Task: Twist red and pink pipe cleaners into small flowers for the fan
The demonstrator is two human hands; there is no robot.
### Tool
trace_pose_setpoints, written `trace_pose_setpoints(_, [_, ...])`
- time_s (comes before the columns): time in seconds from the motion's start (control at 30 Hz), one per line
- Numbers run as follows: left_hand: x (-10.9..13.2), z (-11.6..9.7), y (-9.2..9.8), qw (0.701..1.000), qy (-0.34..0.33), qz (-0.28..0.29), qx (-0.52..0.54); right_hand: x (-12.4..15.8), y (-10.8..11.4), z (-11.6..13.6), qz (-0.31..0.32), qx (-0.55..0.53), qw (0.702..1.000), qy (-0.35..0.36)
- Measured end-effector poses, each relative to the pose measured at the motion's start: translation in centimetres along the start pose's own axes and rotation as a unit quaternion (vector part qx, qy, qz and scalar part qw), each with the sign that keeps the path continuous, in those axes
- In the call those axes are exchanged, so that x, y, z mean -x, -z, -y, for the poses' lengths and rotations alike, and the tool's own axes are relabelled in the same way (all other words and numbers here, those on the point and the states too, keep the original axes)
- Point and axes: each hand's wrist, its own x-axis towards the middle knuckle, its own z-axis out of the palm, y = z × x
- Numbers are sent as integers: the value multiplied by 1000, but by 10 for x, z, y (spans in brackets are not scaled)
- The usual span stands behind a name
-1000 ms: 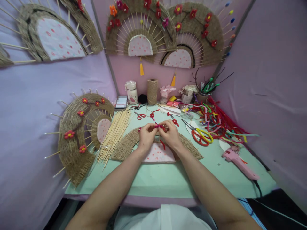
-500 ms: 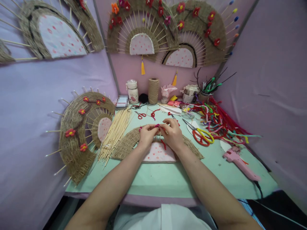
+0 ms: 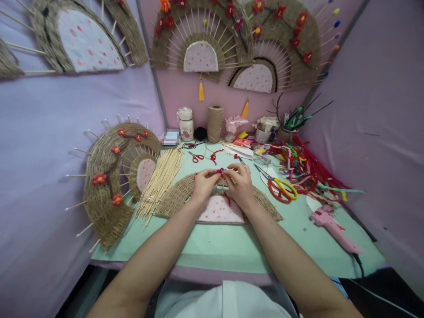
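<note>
Between the fingertips of my left hand (image 3: pixel 204 184) and my right hand (image 3: pixel 239 182) is a small magenta pipe-cleaner flower (image 3: pixel 220 172). Both hands pinch it from either side. Below them lies a half-round woven twine fan (image 3: pixel 175 194), with a white, pink-spotted cloth panel (image 3: pixel 220 211) at its lower middle. My hands and wrists hide part of the weave. A short red pipe-cleaner piece (image 3: pixel 227 198) rests over the panel's upper edge, under my right hand.
Bamboo sticks (image 3: pixel 162 183) and a finished twine fan (image 3: pixel 109 185) are at left. Small red scissors (image 3: pixel 196 157) lie behind my hands. To the right are large scissors (image 3: pixel 281 189), a pink glue gun (image 3: pixel 336 229) and tangled pipe cleaners (image 3: pixel 298 159). A twine spool (image 3: pixel 215 124) stands at the back.
The view has shifted slightly. My fingers have moved a little around the magenta flower, which now shows more clearly between them. Both hands keep their pinch.
</note>
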Motion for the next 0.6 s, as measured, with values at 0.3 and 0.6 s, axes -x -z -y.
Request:
trace_pose_setpoints(0.3, [-1,-5,0,994,22,15,103,1,0,8,23,-27,999,-2])
trace_pose_setpoints(0.6, [-5,-2,5,990,38,26,137,1,2,12,40,-84,996,-9])
